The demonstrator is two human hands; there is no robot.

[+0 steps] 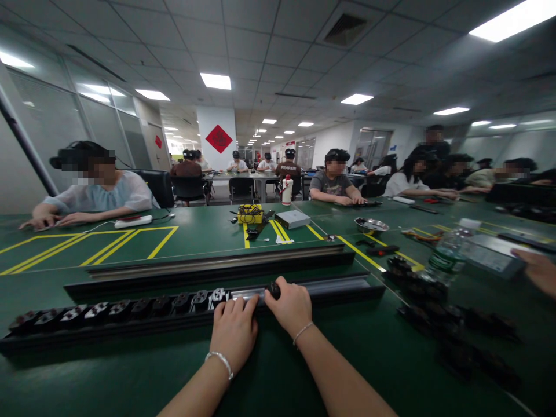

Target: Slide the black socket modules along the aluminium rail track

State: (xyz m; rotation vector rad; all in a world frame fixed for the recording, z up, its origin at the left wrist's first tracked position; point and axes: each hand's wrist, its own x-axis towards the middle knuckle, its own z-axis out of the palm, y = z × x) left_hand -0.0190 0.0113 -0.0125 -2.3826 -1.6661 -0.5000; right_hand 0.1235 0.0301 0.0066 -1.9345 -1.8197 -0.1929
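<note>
Green tabletop (130, 382) beneath, right hand (292, 307) pinching a black part (273, 291) (partly hidden), grip of left hand (235, 329) impossible to tell

One word can be read plainly: "PUMPKIN", printed in pale capitals across the back of a brown T-shirt (288, 175) in the background. A large red diamond sign (219, 139) is mounted on a white pillar (203, 119); its darker marking cannot be deciphered. A smaller red diamond (158, 142) is seen at left, unreadable. White lettering on the water bottle's green label (446, 260) is too blurred to be made out.
</note>
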